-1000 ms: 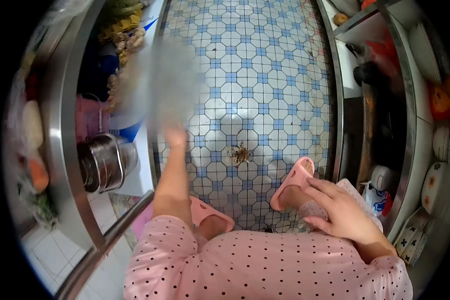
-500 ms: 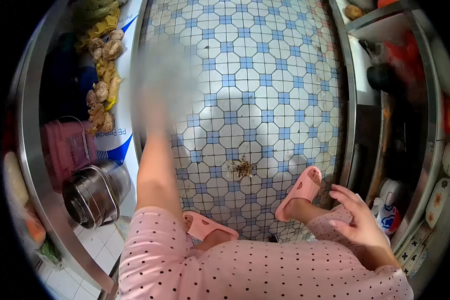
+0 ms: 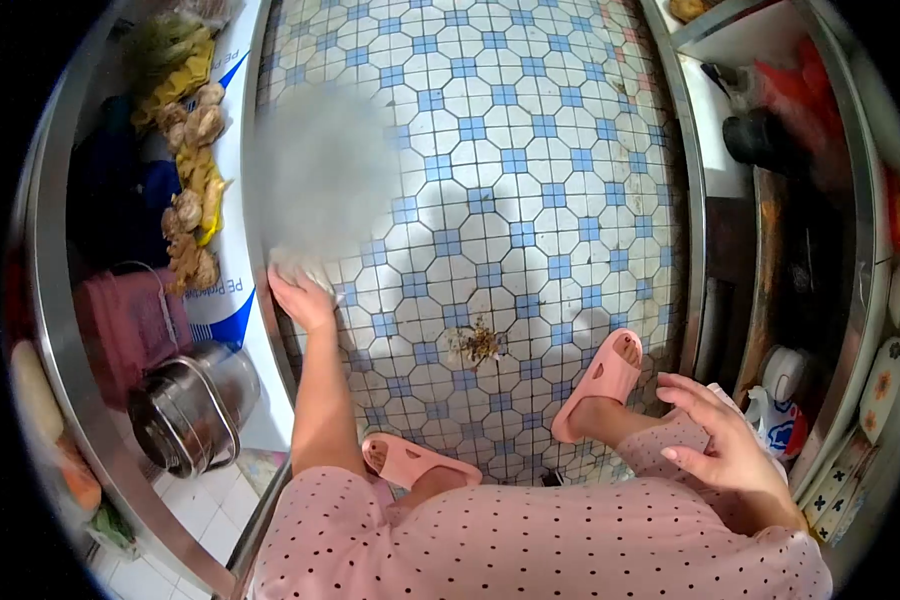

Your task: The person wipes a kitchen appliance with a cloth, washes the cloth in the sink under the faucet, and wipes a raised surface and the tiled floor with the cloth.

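My left hand (image 3: pixel 303 298) is low over the tiled floor, beside the metal edge of the left shelf. Its fingers are closed around a pale, crumpled thing (image 3: pixel 320 273), perhaps a cloth, mostly hidden by the hand and a grey blurred patch. On the floor to the right of that hand lies a small heap of brown debris (image 3: pixel 483 342). Over my right knee, my right hand (image 3: pixel 708 425) hangs with its fingers apart and nothing in them.
Along the left shelf (image 3: pixel 232 215) sit ginger roots (image 3: pixel 186 212), a pink container (image 3: pixel 130 315) and a steel pot (image 3: pixel 192 408). My pink slippers (image 3: pixel 600 385) stand on either side of the debris. A right-hand shelf unit (image 3: pixel 692 130) holds bags and dark items.
My left arm has drawn back toward me, bringing the hand out from under the grey blur along the left shelf edge. The right hand has barely moved, and the debris heap stays put.
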Motion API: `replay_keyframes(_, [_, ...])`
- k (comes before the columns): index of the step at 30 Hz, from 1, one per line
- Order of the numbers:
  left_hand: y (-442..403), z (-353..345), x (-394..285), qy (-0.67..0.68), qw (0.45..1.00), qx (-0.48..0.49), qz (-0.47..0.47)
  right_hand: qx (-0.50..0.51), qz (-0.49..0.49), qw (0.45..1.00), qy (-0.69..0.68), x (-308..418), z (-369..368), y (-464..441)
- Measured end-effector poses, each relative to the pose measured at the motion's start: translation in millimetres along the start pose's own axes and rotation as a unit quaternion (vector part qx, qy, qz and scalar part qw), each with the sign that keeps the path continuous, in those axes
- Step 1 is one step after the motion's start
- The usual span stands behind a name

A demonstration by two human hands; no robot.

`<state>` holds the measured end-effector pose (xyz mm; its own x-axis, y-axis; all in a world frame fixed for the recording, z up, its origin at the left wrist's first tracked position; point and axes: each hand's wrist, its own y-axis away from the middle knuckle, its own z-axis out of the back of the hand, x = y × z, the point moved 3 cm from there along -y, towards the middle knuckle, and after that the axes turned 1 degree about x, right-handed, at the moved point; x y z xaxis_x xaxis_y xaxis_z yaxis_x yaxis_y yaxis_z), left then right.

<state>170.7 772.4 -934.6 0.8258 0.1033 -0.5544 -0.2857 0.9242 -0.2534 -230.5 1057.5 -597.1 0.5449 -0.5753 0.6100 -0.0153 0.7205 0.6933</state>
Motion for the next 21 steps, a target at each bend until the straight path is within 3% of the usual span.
replay_keyframes(2, [-29.9,-24.5,-34.6,-0.048,0.993,0.075,-0.079,0.012,-0.023,1.000,-0.008,-0.4,0.4,-3.1])
replay_keyframes(5, [-78.1,-91.1,-91.8,0.087,0.983,0.142,-0.073,0.022,-0.033,0.999,-0.030,0.1,1.4,-8.5])
replay_keyframes(6, [-102.5,-128.9,-103.4,0.010,0.978,0.173,-0.115,0.026,-0.035,0.998,-0.037,-0.2,1.7,-9.3])
replay_keyframes(7, [-121.9,-164.4,-111.4,0.006,0.951,0.144,-0.273,0.021,-0.039,0.998,-0.035,-1.8,2.5,-10.1])
replay_keyframes(9, [-97.7,-144.6,-215.5,0.104,0.923,0.364,-0.064,0.011,-0.042,0.998,-0.035,-5.2,1.1,-11.3])
replay_keyframes(11, [-61.0,-169.8,-244.4,0.056,0.879,0.442,-0.168,0.012,-0.041,0.999,-0.031,-6.0,0.3,-11.7])
replay_keyframes(12, [-27.2,-175.7,-255.5,0.169,0.819,0.512,-0.195,0.011,-0.041,0.999,-0.031,-5.5,-0.3,-10.2])
replay_keyframes(13, [11.7,-168.5,-258.0,0.098,0.832,0.483,-0.255,0.010,-0.034,0.999,-0.027,-3.0,-0.2,-7.6])
replay_keyframes(14, [47.4,-165.9,-259.0,0.086,0.793,0.539,-0.271,0.006,-0.026,0.999,-0.024,0.5,1.1,-5.9])
replay_keyframes(15, [86.8,-155.8,-242.8,0.119,0.741,0.431,-0.501,0.003,-0.017,1.000,-0.020,4.2,2.3,-3.0])
replay_keyframes(16, [115.9,-134.8,-231.2,0.097,0.727,0.527,-0.430,-0.003,-0.005,1.000,-0.018,7.7,2.9,0.8])
replay_keyframes(18, [165.6,-85.9,-199.8,0.175,0.683,0.559,-0.437,-0.010,0.020,1.000,-0.016,15.2,1.2,9.7])
replay_keyframes(21, [158.4,-23.5,-190.0,0.182,0.645,0.638,-0.379,-0.005,0.066,0.998,0.010,24.4,-3.4,24.8])
